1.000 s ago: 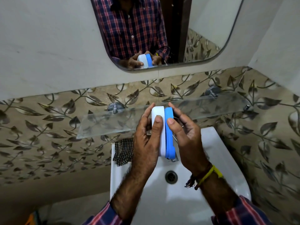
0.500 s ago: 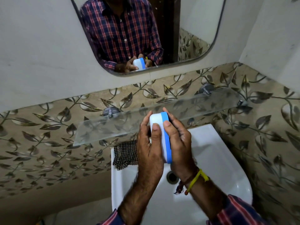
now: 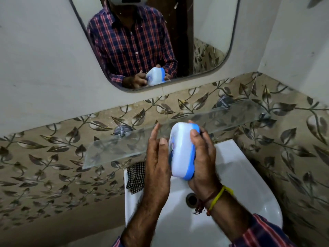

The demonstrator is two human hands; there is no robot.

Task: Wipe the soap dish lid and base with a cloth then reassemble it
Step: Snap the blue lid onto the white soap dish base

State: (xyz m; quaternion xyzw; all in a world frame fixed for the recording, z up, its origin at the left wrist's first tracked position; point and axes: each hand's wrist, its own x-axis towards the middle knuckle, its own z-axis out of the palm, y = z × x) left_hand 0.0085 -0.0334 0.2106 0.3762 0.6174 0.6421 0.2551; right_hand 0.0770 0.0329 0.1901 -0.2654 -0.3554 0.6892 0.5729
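We have just let our left hand (image 3: 157,163) come off the closed soap dish (image 3: 183,151), fingers straight, leaving the right hand's (image 3: 204,157) grip clamped around it above the sink (image 3: 249,175), ready for opening, the cloth (image 3: 136,177) untouched.

No readable text, brand, number or sign anywhere in the head view. The white lid (image 3: 179,150) of the soap dish, held in the right hand (image 3: 204,157), carries a small bluish printed mark on its side edge, just beside the left hand's (image 3: 157,163) thumb, but it is too blurred and too small to make out as letters or a logo. Nothing legible on the blue base (image 3: 193,157) either.
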